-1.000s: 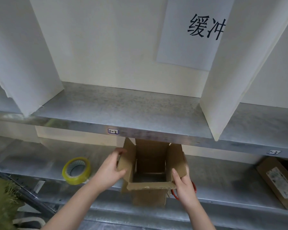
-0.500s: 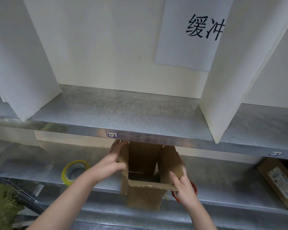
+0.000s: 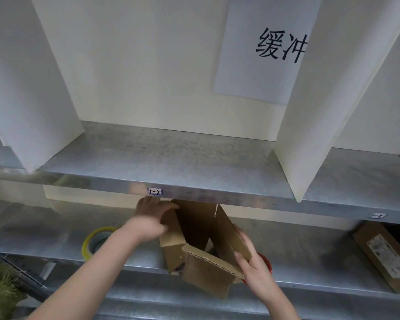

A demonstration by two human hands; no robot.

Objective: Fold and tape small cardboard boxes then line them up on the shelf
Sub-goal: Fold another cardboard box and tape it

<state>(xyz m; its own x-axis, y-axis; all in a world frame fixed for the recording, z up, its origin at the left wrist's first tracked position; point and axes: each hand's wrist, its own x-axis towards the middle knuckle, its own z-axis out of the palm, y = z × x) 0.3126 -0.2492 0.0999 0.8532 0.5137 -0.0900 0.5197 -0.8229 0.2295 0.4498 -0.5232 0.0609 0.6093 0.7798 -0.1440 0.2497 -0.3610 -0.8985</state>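
A brown cardboard box (image 3: 206,271) is gripped by left hand (image 3: 151,219) and right hand (image 3: 254,266); a white paper sheet (image 3: 252,77) is marked "缓冲", a shelf-edge label (image 3: 155,191) "1-2".

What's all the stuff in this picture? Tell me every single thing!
cardboard box: one, brown, flaps open, at the lower shelf's front edge
tape roll: one, yellow, lower shelf, left of the box
red ring: one, right of the box, mostly hidden
labelled carton: one, brown, lower shelf, far right
dividers: two, white, standing on the upper shelf
paper sign: one, white, black characters, back wall
shelf labels: two, white, upper shelf's front edge
green clump: one, bottom-left corner
left hand: one, grips the box's left flap
right hand: one, pinches the box's right flap
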